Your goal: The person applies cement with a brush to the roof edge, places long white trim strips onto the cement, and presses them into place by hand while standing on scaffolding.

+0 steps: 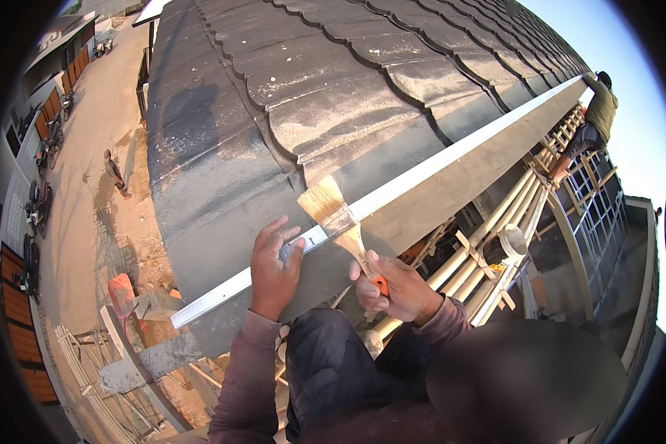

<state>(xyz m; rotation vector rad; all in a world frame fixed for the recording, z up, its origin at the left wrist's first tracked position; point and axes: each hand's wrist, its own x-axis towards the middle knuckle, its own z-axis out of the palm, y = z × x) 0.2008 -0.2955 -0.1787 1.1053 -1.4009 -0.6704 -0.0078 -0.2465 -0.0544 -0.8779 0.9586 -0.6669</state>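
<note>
A flat paintbrush (350, 235) with pale bristles, a metal band and an orange-tipped wooden handle is in my right hand (405, 290). My fingers and thumb close round the handle, and the bristles point up and left over the roof edge. My left hand (275, 268) is raised at the white edge strip (222, 294), left of the brush. Its fingers are slightly bent, with the thumb apart, and I see nothing held in it. The strip tops a grey fascia board (451, 174) along the dark tiled roof (348, 96).
Bamboo scaffolding poles (488, 231) run below the fascia at right, with a whitish bucket (512, 240) among them. A co-worker (599, 111) stands farther along the roof edge. Far below at left, a person (115, 174) stands beside a road. A dark blurred oval covers the lower right.
</note>
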